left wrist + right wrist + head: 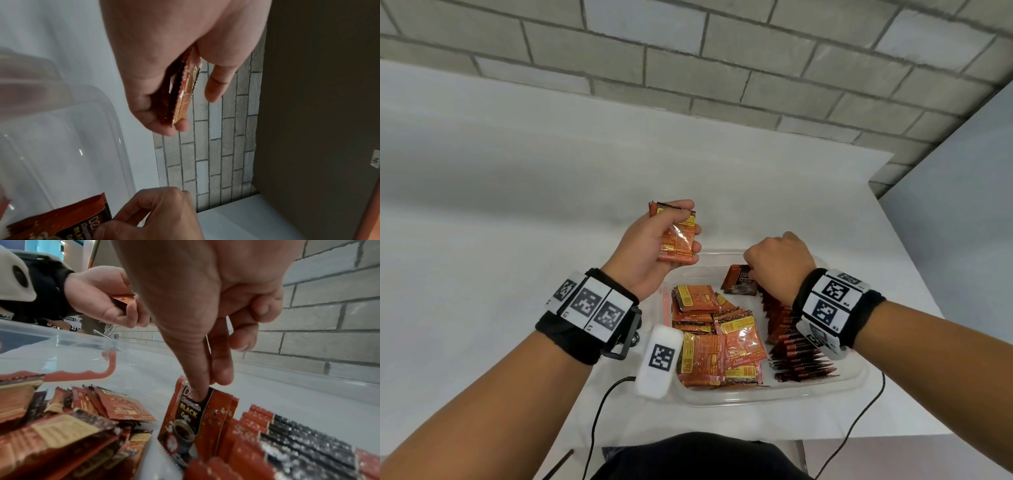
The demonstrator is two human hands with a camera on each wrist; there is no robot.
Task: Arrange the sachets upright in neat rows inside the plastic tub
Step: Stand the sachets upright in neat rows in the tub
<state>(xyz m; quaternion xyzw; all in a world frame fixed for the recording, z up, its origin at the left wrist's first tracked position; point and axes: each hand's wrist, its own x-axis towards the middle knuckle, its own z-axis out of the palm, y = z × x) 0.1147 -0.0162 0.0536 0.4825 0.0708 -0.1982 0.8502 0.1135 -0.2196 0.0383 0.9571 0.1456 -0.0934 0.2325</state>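
Note:
A clear plastic tub (pixel 825 389) sits on the white table. Loose orange sachets (pixel 717 339) lie flat in its left half. A row of upright sachets (pixel 796 356) runs along its right side. My right hand (pixel 751 270) pinches the top of a dark "Black Coffee" sachet (pixel 185 421) between thumb and forefinger, upright at the far end of that row (pixel 287 443). My left hand (pixel 690 222) grips a small stack of sachets (pixel 678 240) above the tub's far left corner; the left wrist view shows the stack (pixel 183 91) edge-on.
The table (pixel 517 205) stretches out to the left and behind the tub, with a brick wall (pixel 688 68) beyond it. A white marker block (pixel 659 359) hangs by the tub's near left corner. Black cables (pixel 599 411) trail over the near table edge. A pink clip (pixel 82 374) shows on the tub's left wall.

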